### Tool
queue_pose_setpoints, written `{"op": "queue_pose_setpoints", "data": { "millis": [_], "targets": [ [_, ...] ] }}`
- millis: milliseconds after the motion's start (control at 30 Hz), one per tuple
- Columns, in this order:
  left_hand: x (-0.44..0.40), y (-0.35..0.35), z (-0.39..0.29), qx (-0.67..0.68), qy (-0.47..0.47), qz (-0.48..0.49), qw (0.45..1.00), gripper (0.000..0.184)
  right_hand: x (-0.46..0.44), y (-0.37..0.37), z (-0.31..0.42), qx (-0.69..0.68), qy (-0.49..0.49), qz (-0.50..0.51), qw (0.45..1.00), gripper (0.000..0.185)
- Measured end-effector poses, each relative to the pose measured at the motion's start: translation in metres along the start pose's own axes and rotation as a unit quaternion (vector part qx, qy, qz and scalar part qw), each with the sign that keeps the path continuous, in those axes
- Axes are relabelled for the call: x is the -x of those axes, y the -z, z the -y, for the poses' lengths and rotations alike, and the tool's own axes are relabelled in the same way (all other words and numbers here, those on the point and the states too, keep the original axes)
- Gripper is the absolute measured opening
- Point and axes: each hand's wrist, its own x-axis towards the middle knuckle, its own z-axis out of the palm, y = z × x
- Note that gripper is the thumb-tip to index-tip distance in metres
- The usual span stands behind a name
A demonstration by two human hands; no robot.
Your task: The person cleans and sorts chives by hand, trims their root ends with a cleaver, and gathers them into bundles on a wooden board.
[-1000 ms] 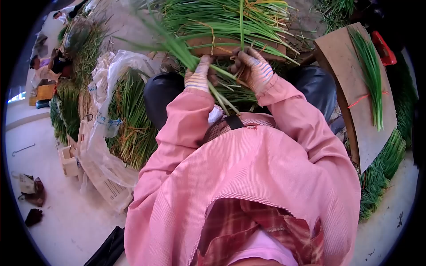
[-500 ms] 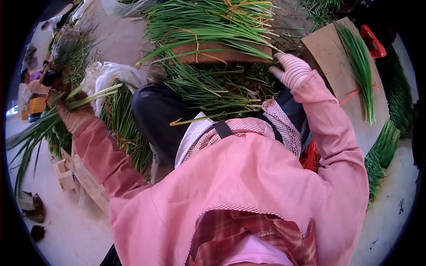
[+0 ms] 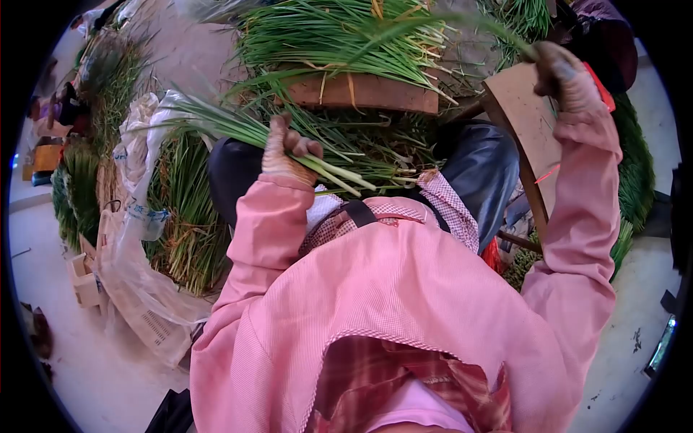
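Observation:
My left hand (image 3: 287,153), in a striped glove, is closed around a small bunch of green stalks (image 3: 249,132), white ends toward my lap and leaves to the upper left. At the upper right, my right hand (image 3: 563,81) is raised above the angled board (image 3: 521,108), its fingers closed on a blurred green stalk (image 3: 498,30) that stretches left. A large heap of green stalks (image 3: 339,45) lies on a brown board (image 3: 361,92) in front of me. Loose stalks (image 3: 368,148) lie between my knees.
Bundled greens (image 3: 189,209) stand beside a clear plastic bag (image 3: 137,216) at the left. A cream crate (image 3: 84,281) is on the floor. More greens (image 3: 635,159) lie at the right. Part of another person (image 3: 58,112) shows at the far left.
My left hand has come back from the far left to the middle with its bunch. My right hand has moved up and right, now with a stalk. The bundle on the angled board is no longer visible.

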Motion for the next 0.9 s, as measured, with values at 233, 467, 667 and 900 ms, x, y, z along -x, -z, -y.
{"op": "queue_pose_setpoints", "data": {
  "millis": [233, 467, 667, 900],
  "targets": [
    [0.006, -0.006, 0.039, -0.220, -0.008, 0.093, 0.971, 0.065, 0.050, -0.133, -0.008, -0.097, 0.002, 0.092, 0.991, 0.026],
    [-0.024, 0.002, 0.009, -0.217, -0.001, 0.152, 0.964, 0.027, 0.046, -0.178, -0.080, 0.095, 0.177, 0.269, 0.942, 0.017],
    [0.004, -0.036, -0.087, -0.176, -0.335, 0.161, 0.912, 0.034, -0.047, -0.121, -0.170, 0.533, 0.043, -0.017, 0.845, 0.046],
    [-0.010, -0.004, -0.076, 0.008, -0.038, 0.211, 0.977, 0.022, -0.058, -0.097, -0.140, 0.303, 0.108, 0.062, 0.945, 0.037]
  ]
}}
